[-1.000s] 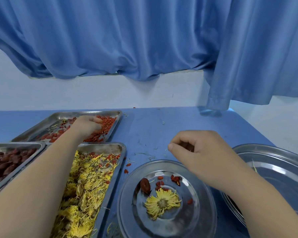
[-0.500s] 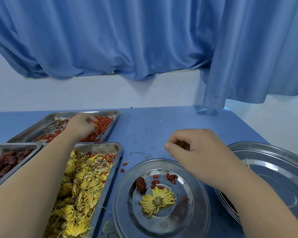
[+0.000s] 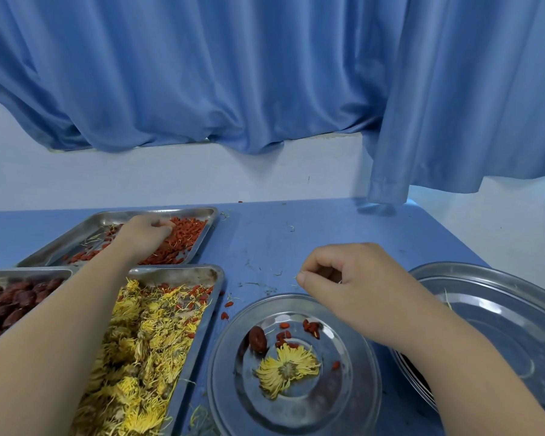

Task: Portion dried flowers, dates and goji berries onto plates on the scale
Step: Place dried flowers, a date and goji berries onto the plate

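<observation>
Three steel trays sit on the left of the blue tabletop (image 3: 296,243), under a blue curtain (image 3: 233,73) that hangs along the far wall. The flower tray (image 3: 183,272), nearest and fullest, holds yellow dried flowers (image 3: 139,341) with some red berries strewn at its far end. Behind it the goji tray (image 3: 202,215) carries goji berries (image 3: 183,237) heaped toward its right side. The date tray (image 3: 29,272) at the left edge holds dark dates (image 3: 10,303). At the right edge lies a big round plate (image 3: 501,309), partly cut off by the frame. Between it and the flower tray sits a smaller plate (image 3: 296,413) holding one flower (image 3: 287,368), one date (image 3: 258,338) and a few berries (image 3: 310,327). No scale can be made out under it. The left hand (image 3: 145,231) rests in the goji tray, fingers curled down into the berries. The right hand (image 3: 353,281) hovers over the small plate's far rim, fingers curled narrow against the thumb; whether they hold anything I cannot tell. A few loose berries (image 3: 227,309) lie on the tabletop just beside the flower tray.
</observation>
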`<state>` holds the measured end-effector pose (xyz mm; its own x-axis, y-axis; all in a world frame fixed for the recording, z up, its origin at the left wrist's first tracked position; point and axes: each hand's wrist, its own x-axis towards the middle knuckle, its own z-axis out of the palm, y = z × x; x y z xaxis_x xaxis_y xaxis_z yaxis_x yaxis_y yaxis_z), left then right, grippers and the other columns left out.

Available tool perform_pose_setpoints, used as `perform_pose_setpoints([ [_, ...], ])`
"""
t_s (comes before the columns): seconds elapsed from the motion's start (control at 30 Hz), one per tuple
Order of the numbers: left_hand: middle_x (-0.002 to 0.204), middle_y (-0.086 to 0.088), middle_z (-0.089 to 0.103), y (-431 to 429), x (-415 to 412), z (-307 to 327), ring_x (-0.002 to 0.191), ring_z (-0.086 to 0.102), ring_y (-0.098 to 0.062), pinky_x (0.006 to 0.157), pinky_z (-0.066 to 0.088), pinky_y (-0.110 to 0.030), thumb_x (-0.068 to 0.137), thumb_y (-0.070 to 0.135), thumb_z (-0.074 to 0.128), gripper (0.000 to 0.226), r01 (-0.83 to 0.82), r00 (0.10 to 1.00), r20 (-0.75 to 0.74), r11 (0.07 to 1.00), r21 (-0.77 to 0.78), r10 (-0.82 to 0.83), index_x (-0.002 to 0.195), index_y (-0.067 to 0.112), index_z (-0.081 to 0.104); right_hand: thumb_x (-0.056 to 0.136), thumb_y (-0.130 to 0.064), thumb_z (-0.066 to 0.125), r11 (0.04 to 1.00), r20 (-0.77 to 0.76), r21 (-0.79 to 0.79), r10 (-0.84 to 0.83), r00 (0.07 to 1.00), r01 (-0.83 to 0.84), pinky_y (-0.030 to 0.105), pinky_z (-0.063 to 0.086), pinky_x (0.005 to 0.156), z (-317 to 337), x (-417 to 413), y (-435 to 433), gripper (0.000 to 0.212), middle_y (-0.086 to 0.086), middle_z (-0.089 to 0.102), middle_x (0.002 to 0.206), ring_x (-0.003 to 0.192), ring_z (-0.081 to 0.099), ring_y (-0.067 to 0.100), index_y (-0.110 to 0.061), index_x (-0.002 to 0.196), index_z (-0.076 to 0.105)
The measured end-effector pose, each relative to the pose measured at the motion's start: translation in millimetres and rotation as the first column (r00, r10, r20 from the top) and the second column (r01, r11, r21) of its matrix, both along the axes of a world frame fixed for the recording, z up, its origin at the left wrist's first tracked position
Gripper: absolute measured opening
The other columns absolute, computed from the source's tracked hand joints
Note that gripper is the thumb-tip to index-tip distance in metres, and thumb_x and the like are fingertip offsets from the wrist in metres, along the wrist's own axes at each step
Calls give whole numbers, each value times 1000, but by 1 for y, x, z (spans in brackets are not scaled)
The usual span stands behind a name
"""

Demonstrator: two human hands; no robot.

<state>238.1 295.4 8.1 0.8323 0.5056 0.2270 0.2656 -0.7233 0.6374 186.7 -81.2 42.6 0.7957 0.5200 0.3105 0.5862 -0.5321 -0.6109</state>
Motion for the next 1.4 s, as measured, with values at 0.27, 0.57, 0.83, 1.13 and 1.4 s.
perform_pose_setpoints([
  [0.27,144,-8,50,-10,-17,8,131,45,-33,92,39,-50,99,58,29,54,-2,986,-162,979,-202,-31,122,25,64,87,-38,58,1000,-21,7,14,1000,-14,17,47,58,2,-2,-3,19,-16,65,73,67,59,1,-27,73,65],
  [0.57,104,6,66,-21,-25,14,88,63,-14,69,44,-39,96,41,52,27,13,998,-52,906,-423,-39,113,24,64,88,-39,57,999,-10,-10,34,999,-34,23,52,63,8,-8,-2,19,-11,66,74,69,60,3,-27,77,67],
  [0.83,122,-3,67,-57,-49,33,105,69,-26,84,53,-39,98,37,51,32,229,942,-25,693,-684,-336,122,20,63,87,-39,59,992,-116,-73,97,988,-106,24,52,67,21,-22,-6,16,-10,67,77,70,63,5,-28,81,68],
  [1.13,111,-5,72,-142,-116,38,92,72,-29,70,54,-35,95,27,58,23,458,854,195,518,-722,-483,115,18,66,86,-32,63,995,-31,90,48,998,-45,25,52,70,17,-48,-21,10,-7,68,76,70,62,5,-26,82,69],
  [1.4,89,-4,60,-141,-104,30,68,50,-19,69,48,-38,85,11,71,27,421,904,230,650,-633,-361,108,23,68,87,-28,63,989,-58,148,-6,998,14,12,47,62,-11,-53,-26,10,-18,68,74,66,61,-1,-29,79,68],
])
